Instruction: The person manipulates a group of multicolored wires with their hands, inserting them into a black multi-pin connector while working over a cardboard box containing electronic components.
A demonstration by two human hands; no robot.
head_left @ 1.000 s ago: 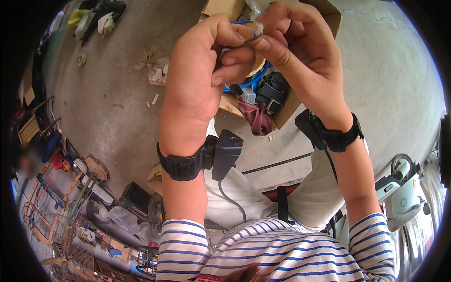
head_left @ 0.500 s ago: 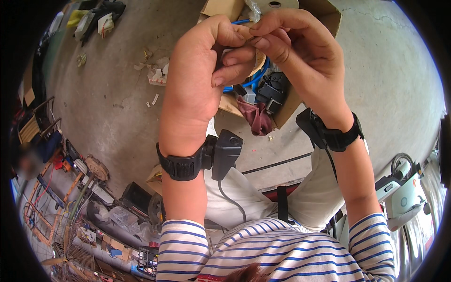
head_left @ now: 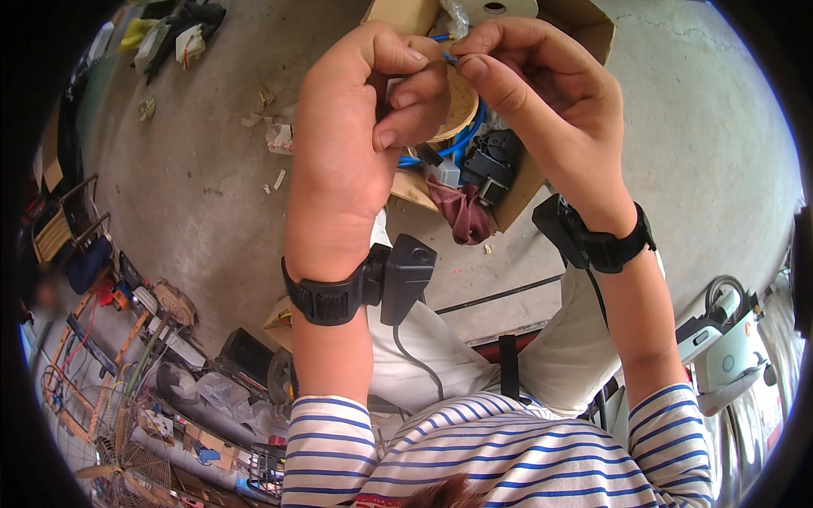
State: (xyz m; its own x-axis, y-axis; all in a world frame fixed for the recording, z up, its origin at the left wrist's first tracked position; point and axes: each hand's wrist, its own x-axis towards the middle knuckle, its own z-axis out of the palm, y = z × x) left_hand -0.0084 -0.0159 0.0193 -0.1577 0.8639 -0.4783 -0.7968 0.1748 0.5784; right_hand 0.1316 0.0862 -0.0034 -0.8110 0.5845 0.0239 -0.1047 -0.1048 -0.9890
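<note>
Both of my hands are raised close together above an open cardboard box point(head_left: 521, 190). A thin blue wire point(head_left: 449, 58) shows in the small gap between them. My right hand point(head_left: 550, 102) pinches its end between thumb and forefinger. My left hand point(head_left: 347, 127) is closed around the wire from the other side, its fingers curled; they hide most of the wire there. Below the hands, a coil of blue cable point(head_left: 468, 140) lies in the box around a tan round thing point(head_left: 461, 103). A black mechanical part point(head_left: 493, 159) and a maroon cloth point(head_left: 461, 213) lie beside it.
A pale spool point(head_left: 500, 8) stands at the box's far side. Paper scraps point(head_left: 281, 135) litter the concrete floor to the left. A wire fan point(head_left: 118, 461) and assorted clutter fill the lower left; a white appliance point(head_left: 724, 360) is at the right.
My left hand has shifted slightly left, away from my right fingertips. A short piece of blue wire now shows between the hands. My right hand has barely moved.
</note>
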